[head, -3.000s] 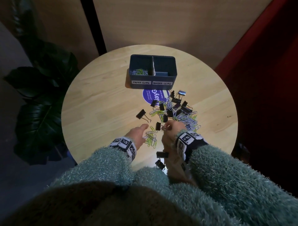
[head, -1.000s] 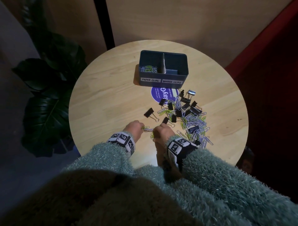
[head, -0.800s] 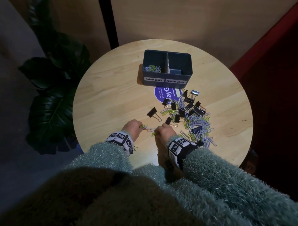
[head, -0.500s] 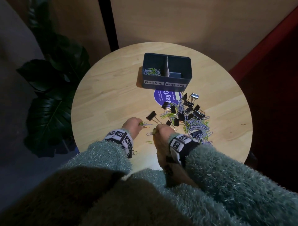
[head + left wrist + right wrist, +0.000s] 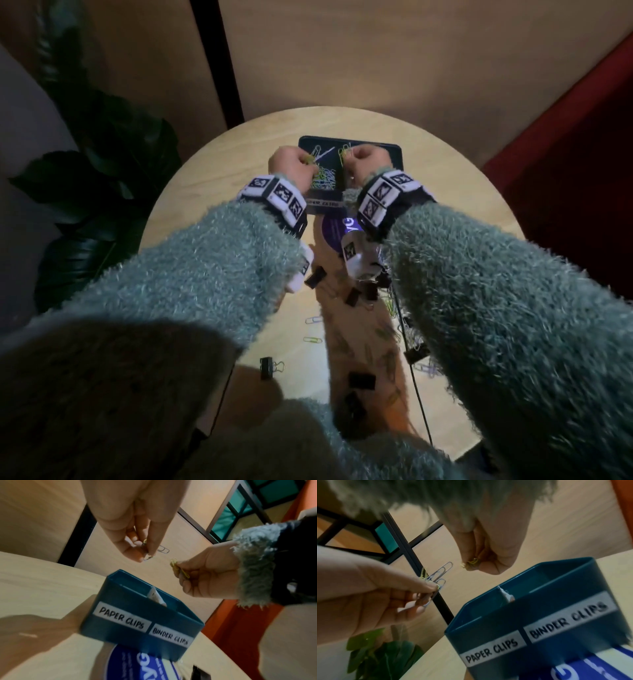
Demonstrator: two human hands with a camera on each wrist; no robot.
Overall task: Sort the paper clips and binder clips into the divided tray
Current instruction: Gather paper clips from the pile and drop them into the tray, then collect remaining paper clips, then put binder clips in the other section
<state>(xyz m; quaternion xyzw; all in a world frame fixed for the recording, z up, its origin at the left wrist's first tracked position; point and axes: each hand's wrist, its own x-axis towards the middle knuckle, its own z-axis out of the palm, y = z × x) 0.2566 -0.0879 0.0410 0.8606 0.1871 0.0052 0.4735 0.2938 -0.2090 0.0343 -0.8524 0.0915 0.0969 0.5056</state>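
Hovering over the divided tray (image 5: 394, 150) on the tabletop (image 5: 212, 178), both hands pinch paper clips. Left hand (image 5: 291, 168) grips silver ones (image 5: 440, 574); right hand (image 5: 366, 162) grips yellow ones (image 5: 178, 568).

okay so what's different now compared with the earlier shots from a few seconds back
Both hands left the pile at the near table edge and rose away from the body to hover over the dark blue divided tray. The left hand now pinches silver and yellow-green paper clips picked up from the table; the right hand pinches a few yellow ones. The tray, purple round sticker and loose black binder clips stayed put.
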